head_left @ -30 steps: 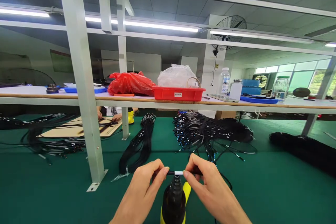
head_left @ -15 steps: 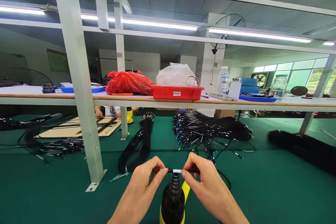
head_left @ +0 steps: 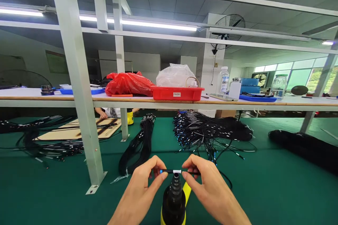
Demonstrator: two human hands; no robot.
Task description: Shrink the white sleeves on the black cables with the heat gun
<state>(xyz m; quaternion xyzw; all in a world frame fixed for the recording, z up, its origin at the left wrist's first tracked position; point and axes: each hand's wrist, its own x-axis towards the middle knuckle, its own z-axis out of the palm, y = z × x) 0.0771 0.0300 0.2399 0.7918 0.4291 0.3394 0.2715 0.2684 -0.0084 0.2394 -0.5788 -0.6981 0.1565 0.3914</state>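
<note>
The left hand [head_left: 142, 181] and right hand [head_left: 207, 179] pinch a black cable [head_left: 169, 171] either side of its white sleeve [head_left: 177, 171]. This probably holds the sleeve level over the upright heat-gun nozzle [head_left: 175, 185].

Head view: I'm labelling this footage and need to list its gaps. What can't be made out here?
All in the head view:
Heat gun: lower part cut off by the bottom edge.
Black cable: partly covered by the right hand.
White sleeve: too small to tell any marking.
Red plastic bag: the bag itself hides its contents.
Co-worker: upper body hidden by the shelf.
</note>
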